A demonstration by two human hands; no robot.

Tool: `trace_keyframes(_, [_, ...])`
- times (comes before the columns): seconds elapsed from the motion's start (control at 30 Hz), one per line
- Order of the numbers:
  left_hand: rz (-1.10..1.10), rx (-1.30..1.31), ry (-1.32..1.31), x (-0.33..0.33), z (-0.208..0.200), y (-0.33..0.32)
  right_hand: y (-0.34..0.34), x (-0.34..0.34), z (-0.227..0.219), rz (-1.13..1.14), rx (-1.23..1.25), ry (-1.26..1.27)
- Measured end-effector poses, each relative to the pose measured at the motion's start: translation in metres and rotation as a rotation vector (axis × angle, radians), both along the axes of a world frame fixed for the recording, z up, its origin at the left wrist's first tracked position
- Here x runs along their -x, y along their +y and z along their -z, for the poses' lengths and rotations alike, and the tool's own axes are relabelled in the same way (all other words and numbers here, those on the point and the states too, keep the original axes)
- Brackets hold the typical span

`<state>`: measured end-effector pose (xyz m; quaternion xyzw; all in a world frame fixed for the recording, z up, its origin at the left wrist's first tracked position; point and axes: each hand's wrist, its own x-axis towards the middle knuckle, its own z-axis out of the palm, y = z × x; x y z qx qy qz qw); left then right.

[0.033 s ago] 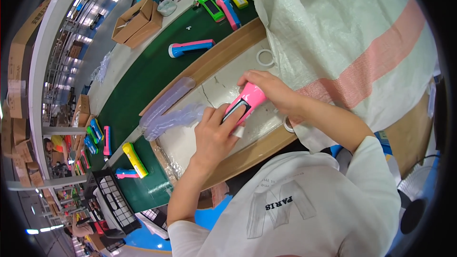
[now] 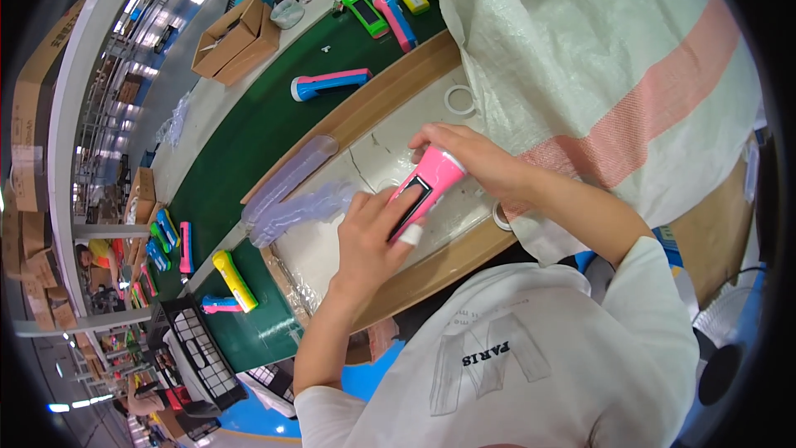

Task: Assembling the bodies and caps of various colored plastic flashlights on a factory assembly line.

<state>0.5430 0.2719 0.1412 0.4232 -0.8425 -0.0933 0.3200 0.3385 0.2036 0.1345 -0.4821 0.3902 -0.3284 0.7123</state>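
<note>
A pink flashlight (image 2: 439, 172) with a dark panel on its side is held slantwise over the shallow cardboard tray (image 2: 406, 286). My left hand (image 2: 369, 232) grips its lower end, with fingers along the panel and a white wrap on one digit. At the wider upper end, my right hand (image 2: 473, 158) is closed around the head, whose pale rim partly shows. Stacked clear plastic lens-like pieces (image 2: 303, 168) lie in the tray beside my left hand. A white ring (image 2: 460, 101) rests beyond my right hand.
A large white woven sack (image 2: 597, 41) covers the tray's right end. On the green bench stand a blue-pink flashlight (image 2: 332, 83), a green one (image 2: 365, 12) and a yellow one (image 2: 235, 280). An open cardboard box (image 2: 236, 41) sits farther back. A black basket (image 2: 199, 348) stands at left.
My left fingers have shifted on the flashlight, uncovering more of its dark panel. The flashlight and my right hand have barely moved.
</note>
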Motion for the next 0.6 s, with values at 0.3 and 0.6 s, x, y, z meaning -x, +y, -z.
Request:
trace_keyframes(0.3, [-0.079, -1.074, 0.847, 0.007, 0.009, 0.015, 0.006, -0.003, 0.006, 0.066, 0.261, 0.038])
trace_keyframes(0.6, [-0.210, -0.014, -0.132, 0.003, -0.005, 0.041, 0.017, -0.018, -0.010, 0.055, 0.311, 0.075])
